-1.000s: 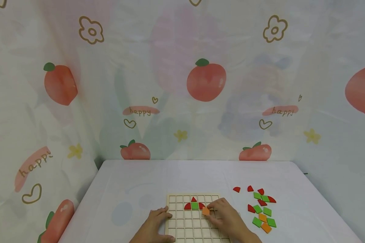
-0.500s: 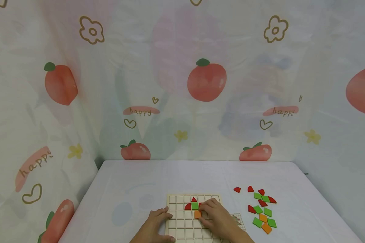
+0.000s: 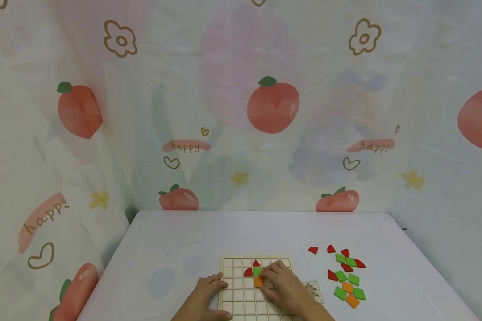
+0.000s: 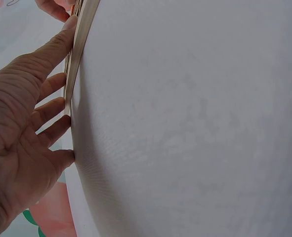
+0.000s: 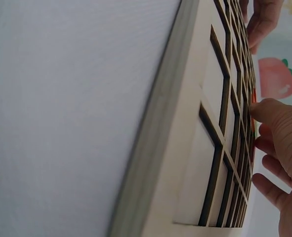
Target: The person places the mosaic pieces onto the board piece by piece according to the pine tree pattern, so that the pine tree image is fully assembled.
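A wooden grid board (image 3: 238, 307) lies on the white table. In it sit a red triangle tile (image 3: 256, 263), a green square tile (image 3: 257, 271) below that, and a red quarter-circle tile (image 3: 247, 272) to the green one's left. My right hand (image 3: 283, 287) has thumb and fingertips at the right side of an orange square tile (image 3: 259, 282), which lies in the cell under the green square. That hand hides the cells to the right. Along the board's left edge my left hand (image 3: 204, 298) rests with its fingers spread, touching the wooden side (image 4: 81, 44).
Loose red, green and orange tiles (image 3: 347, 288) lie scattered on the table right of the board. A small printed grid card (image 3: 315, 292) shows partly beside my right forearm. Patterned cloth walls stand behind the table and at both sides.
My right hand has brought the orange tile leftward over the board and down into the cell below the green square, uncovering the printed card. My left hand has stayed at the board's edge.
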A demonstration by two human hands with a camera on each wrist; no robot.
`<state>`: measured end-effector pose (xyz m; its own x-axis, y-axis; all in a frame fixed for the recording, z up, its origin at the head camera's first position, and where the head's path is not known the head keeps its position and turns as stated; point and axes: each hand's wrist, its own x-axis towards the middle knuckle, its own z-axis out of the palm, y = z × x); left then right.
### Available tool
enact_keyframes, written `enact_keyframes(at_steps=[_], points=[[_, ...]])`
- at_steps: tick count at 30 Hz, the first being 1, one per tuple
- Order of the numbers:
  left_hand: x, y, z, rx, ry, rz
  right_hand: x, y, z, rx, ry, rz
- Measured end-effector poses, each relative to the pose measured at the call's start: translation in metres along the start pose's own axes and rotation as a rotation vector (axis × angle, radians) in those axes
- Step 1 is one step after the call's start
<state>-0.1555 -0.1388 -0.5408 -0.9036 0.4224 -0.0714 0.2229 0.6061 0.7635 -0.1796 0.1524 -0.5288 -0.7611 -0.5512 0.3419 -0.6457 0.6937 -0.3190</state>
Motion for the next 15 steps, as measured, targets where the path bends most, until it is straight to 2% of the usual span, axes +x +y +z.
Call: enact_keyframes(at_steps=[6, 12, 15], points=[[0.000, 0.001, 0.001, 0.005, 0.007, -0.007, -0.002, -0.002, -0.001, 0.001, -0.012, 0.023], [-0.001, 0.001, 0.001, 0.002, 0.011, 0.006, -0.011, 0.000, -0.001, -0.021, 0.104, -0.008], [-0.001, 0.001, 0.000, 0.004, 0.015, 0.014, -0.015, 0.003, -0.006, -0.015, 0.100, 0.012]])
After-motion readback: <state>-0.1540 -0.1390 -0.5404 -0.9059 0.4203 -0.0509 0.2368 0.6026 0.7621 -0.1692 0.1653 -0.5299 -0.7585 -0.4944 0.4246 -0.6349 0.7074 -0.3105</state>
